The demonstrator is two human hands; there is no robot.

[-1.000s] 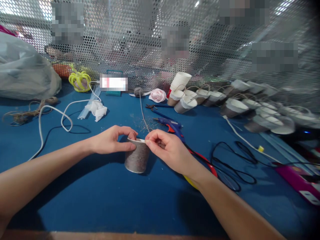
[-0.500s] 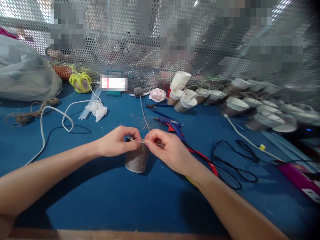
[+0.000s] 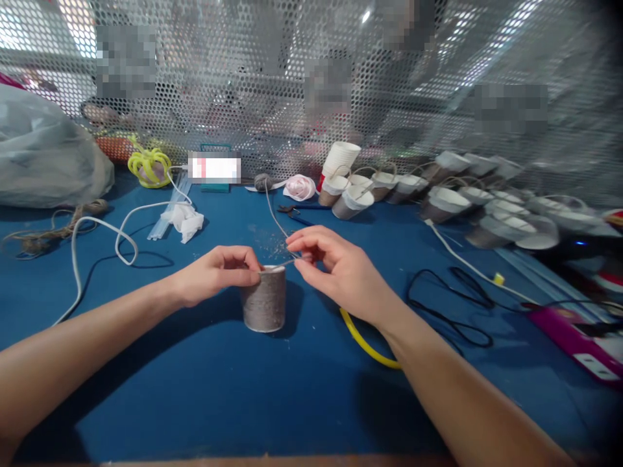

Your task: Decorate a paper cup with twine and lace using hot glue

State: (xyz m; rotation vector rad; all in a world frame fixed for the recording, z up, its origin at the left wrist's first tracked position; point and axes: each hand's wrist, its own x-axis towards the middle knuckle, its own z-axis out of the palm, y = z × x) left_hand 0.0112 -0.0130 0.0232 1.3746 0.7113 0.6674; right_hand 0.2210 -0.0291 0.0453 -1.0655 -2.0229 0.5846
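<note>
head view (forward and down)

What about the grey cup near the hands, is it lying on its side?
No, the grey cup stands upright on the blue table, with the left hand at its rim.

Rough, matt, fibrous-looking cup (image 3: 264, 303)

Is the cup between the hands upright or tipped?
Upright: the cord-wrapped cup stands base-down on the blue table, its rim facing up.
</note>
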